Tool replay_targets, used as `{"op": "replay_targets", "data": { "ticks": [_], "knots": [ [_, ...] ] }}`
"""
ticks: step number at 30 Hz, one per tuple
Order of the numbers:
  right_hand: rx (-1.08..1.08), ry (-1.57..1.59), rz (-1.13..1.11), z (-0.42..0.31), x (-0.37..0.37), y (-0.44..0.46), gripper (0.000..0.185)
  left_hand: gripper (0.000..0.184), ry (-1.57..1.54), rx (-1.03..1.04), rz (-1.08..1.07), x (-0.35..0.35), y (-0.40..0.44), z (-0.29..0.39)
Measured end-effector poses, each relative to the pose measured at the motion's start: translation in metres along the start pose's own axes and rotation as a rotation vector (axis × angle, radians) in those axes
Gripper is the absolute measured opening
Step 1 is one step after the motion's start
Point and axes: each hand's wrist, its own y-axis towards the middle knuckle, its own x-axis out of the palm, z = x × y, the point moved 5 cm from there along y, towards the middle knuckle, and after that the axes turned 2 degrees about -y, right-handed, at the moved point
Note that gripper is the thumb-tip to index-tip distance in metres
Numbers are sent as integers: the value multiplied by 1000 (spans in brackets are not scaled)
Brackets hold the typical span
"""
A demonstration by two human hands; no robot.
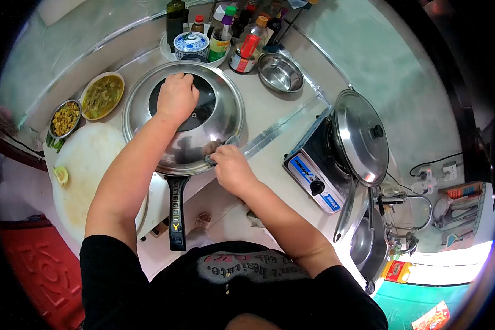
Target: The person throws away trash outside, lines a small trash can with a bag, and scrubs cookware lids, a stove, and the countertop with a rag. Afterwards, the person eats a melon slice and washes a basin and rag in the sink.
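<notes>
A steel lid (203,144) with a dark centre covers a pan whose black handle (177,212) points toward me. My left hand (177,99) is closed over the middle of the lid, on its knob, which the fingers hide. At the lid's lower right edge, my right hand (232,169) pinches a crumpled greyish thing (210,159), perhaps a cloth or scrubber, against the rim. A round white cutting board (96,181) lies to the left, with a cut piece of lime (61,176) on it.
Two food dishes (103,96) stand back left. Bottles (220,41), a blue-and-white pot (191,45) and a steel bowl (280,72) stand behind. A gas stove (315,175) with a lidded pan (363,137) is at the right, beside a sink (375,247).
</notes>
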Motion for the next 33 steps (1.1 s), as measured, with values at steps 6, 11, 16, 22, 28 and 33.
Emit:
{"op": "replay_targets", "data": {
  "ticks": [6,11,16,22,28,33],
  "knots": [
    [297,329,-107,15,0,-1,23,15,52,-23,-81,-1,0,-2],
    [933,1547,310,54,-38,-39,36,14,5,11,-70,0,-1,-4],
    [617,1215,289,34,-53,-21,39,19,45,-31,-183,0,0,-5],
    [-291,180,-2,-60,22,18,25,22,52,-29,-253,2,1,-7],
    [-260,-99,-206,-56,34,5,26,15,-35,38,-171,1,0,-8],
    [-237,-189,-118,-29,7,-6,24,16,-23,19,-194,0,-1,-11]
  ]
}}
